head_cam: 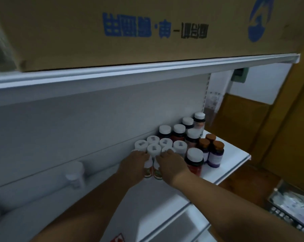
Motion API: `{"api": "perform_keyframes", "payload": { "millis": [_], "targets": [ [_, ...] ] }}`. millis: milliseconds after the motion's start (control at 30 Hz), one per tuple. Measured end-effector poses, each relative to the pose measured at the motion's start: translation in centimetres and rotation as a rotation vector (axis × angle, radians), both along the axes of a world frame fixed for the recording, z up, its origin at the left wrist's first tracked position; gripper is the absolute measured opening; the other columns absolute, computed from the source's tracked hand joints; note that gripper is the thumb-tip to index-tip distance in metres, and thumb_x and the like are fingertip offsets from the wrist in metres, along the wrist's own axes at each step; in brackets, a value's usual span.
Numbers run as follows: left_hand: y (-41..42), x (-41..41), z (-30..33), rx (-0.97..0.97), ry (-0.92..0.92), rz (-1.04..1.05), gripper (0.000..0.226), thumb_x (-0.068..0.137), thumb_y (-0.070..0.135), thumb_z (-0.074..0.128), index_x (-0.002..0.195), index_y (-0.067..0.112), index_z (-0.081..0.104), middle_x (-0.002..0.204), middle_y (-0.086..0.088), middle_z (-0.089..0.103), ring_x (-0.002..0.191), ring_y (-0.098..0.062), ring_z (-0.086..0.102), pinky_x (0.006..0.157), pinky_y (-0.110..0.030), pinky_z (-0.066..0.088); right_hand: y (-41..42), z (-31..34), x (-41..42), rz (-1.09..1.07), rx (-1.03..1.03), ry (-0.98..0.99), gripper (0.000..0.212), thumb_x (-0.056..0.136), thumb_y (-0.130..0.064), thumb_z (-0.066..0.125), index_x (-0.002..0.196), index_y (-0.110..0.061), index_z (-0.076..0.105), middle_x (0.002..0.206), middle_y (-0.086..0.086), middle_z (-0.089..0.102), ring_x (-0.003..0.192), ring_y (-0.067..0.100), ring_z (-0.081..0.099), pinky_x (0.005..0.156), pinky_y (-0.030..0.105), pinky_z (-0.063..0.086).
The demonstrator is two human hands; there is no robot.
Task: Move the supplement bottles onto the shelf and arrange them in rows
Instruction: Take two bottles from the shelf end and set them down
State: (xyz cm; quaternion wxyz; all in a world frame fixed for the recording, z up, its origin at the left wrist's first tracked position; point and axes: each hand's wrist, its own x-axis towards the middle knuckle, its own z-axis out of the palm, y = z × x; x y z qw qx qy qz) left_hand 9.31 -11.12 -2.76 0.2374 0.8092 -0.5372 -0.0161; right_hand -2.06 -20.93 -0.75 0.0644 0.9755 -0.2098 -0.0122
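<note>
In the head view, a white shelf (231,163) is seen from above and to the left, with a group of supplement bottles gathered toward its right end against the back panel (77,123). Both bare hands are laid on the near, front pair of white-capped bottles (154,151): the left hand (133,165) is wrapped around the left bottle of the pair and the right hand (172,163) around the right one, fingers curled over the bottle shoulders, so that each hand is grasping a bottle that stands upright on the shelf. Behind this pair, more small white-capped bottles are set in short rows, touching one another. Further back and to the right, dark bottles with white caps (179,130) are lined along the back panel, and one larger dark bottle (194,160) stands just beside the right hand. Three purple bottles with orange caps (216,154) are placed near the shelf's right front edge. On the upper shelf, a cardboard box (130,28) with blue printing is seen. A metal basket (294,206) is visible at the lower right, its contents too blurred to be made out
</note>
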Motion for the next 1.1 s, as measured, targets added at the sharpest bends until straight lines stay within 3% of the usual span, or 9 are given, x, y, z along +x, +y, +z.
{"api": "perform_keyframes", "payload": {
  "millis": [133,333,467,533,600,700,867,1033,1100],
  "targets": [
    [-0.7,-0.1,0.1,0.068,-0.006,0.119,0.03,0.082,0.028,0.063,0.109,0.014,0.062,0.113,-0.007,0.06,0.108,-0.025,0.053,0.088,-0.032,0.043,-1.1,0.5,0.0,0.06,-0.022,-0.057,0.036,0.093,-0.027,0.043,0.121,-0.006,0.051,0.135,0.017,0.043,0.126,0.033,0.035,0.103,0.041,0.032],
    [0.2,-0.3,-0.7,-0.076,0.203,0.218,0.034,0.076,0.019,0.073,0.109,0.012,0.065,0.113,-0.008,0.062,0.104,-0.023,0.058,0.08,-0.017,0.033,-1.0,1.0,0.0,0.139,0.084,-0.08,0.034,0.09,-0.03,0.048,0.116,-0.008,0.054,0.129,0.014,0.052,0.121,0.031,0.042,0.098,0.038,0.035],
    [3.9,0.2,0.9,-0.205,0.391,0.325,0.035,0.071,0.012,0.079,0.105,0.007,0.07,0.104,-0.015,0.067,0.091,-0.023,0.063,0.084,-0.026,0.046,-1.5,2.6,0.2,0.186,0.491,-0.262,0.035,0.088,-0.031,0.057,0.118,-0.013,0.059,0.127,0.007,0.059,0.114,0.025,0.054,0.089,0.027,0.04],
    [6.8,0.3,1.8,-0.253,0.546,0.391,0.036,0.071,0.01,0.078,0.105,0.001,0.069,0.096,-0.016,0.067,0.08,-0.018,0.063,0.084,-0.035,0.052,-0.9,3.2,1.1,0.209,0.682,-0.265,0.037,0.087,-0.031,0.06,0.118,-0.009,0.061,0.122,0.007,0.062,0.108,0.023,0.059,0.093,0.032,0.047],
    [10.1,-0.2,2.6,-0.293,0.676,0.454,0.031,0.077,-0.001,0.07,0.107,-0.005,0.066,0.088,-0.015,0.063,0.073,-0.015,0.063,0.077,-0.036,0.055,1.1,3.2,2.4,0.264,0.804,-0.281,0.028,0.086,-0.029,0.063,0.105,-0.008,0.066,0.104,0.006,0.067,0.091,0.018,0.062,0.089,0.041,0.053],
    [15.3,-0.2,3.0,-0.282,0.614,0.532,0.029,0.079,-0.003,0.068,0.108,-0.002,0.066,0.095,-0.014,0.062,0.079,-0.014,0.063,0.075,-0.033,0.057,5.9,3.0,4.4,0.337,0.869,-0.303,0.029,0.083,-0.025,0.067,0.093,0.002,0.068,0.098,0.019,0.069,0.086,0.028,0.066,0.085,0.046,0.053],
    [23.9,0.6,3.3,-0.297,0.6,0.642,0.027,0.078,-0.001,0.068,0.105,0.005,0.067,0.101,-0.014,0.063,0.093,-0.028,0.062,0.089,-0.049,0.053,14.4,2.8,8.1,0.513,0.83,-0.257,0.023,0.082,-0.024,0.068,0.096,-0.006,0.072,0.092,0.008,0.07,0.08,0.013,0.059,0.069,0.022,0.041],
    [31.4,3.4,2.9,-0.306,0.54,0.763,0.029,0.079,-0.003,0.067,0.108,0.001,0.066,0.107,-0.019,0.063,0.096,-0.031,0.063,0.085,-0.043,0.056,21.2,2.0,12.0,0.527,0.897,-0.297,0.028,0.081,-0.024,0.07,0.105,-0.01,0.07,0.106,0.005,0.07,0.089,0.01,0.059,0.076,0.018,0.041],
    [34.3,5.1,2.4,-0.302,0.493,0.791,0.029,0.078,-0.004,0.067,0.106,0.002,0.067,0.109,-0.019,0.062,0.095,-0.03,0.063,0.07,-0.031,0.058,23.5,1.4,13.6,0.514,0.899,-0.296,0.027,0.081,-0.023,0.07,0.104,-0.011,0.07,0.108,0.006,0.071,0.092,0.014,0.063,0.08,0.021,0.046]
  ]
}}
